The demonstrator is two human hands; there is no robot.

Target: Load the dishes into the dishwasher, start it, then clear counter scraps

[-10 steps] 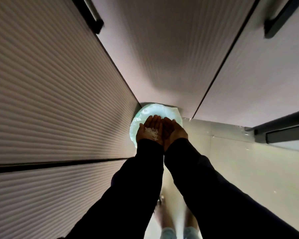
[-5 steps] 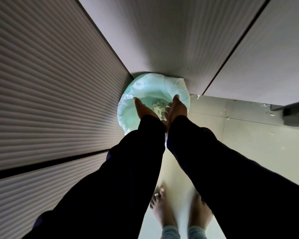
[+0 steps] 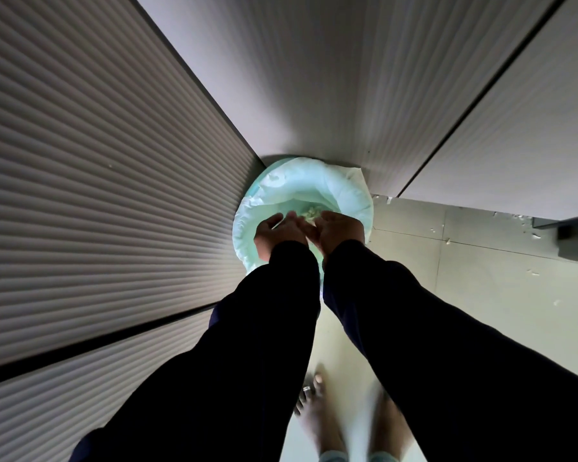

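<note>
A round bin lined with a pale green bag (image 3: pixel 341 185) stands on the floor in the corner where two cabinet fronts meet. Both of my hands hover over its opening, side by side and tipped forward. My left hand (image 3: pixel 277 233) and my right hand (image 3: pixel 336 230) have their fingers extended and hold nothing. A small heap of pale food scraps (image 3: pixel 311 213) lies inside the bag just beyond my fingertips.
A ribbed cabinet front (image 3: pixel 97 195) runs along the left and smooth cabinet doors (image 3: pixel 314 78) close off the far side. Small white crumbs (image 3: pixel 447 241) are scattered on the tiled floor at the right. My bare feet (image 3: pixel 317 415) stand below.
My cupped left hand held white scraps a second ago. Both hands then opened and tipped over the bin, and the scraps now lie inside the bag. The view moved closer to the bin.
</note>
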